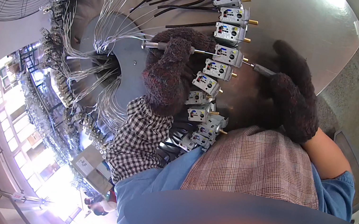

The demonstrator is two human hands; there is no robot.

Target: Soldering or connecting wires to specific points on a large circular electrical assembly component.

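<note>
The gloves [168,79] look woolly, rough and matt, the tool [152,45] shiny metal, the table [312,25] smooth glossy metal, the apron [256,168] matt woven cloth.

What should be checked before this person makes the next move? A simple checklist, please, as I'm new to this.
1. Left grip gloved and closed around the silver rod: ok.
2. Right grip gloved and holding the grey thin-tipped tool: ok.
3. Thin tip pointed at the right side of the small box: ok.
4. Tip actually touching the box: cannot tell; it is too fine at this size.
5. Silver wires clear of the thin-tipped tool: ok, they lie on the other side of the boxes.
6. Both forearms covered: not ok, the right forearm is bare.
</note>
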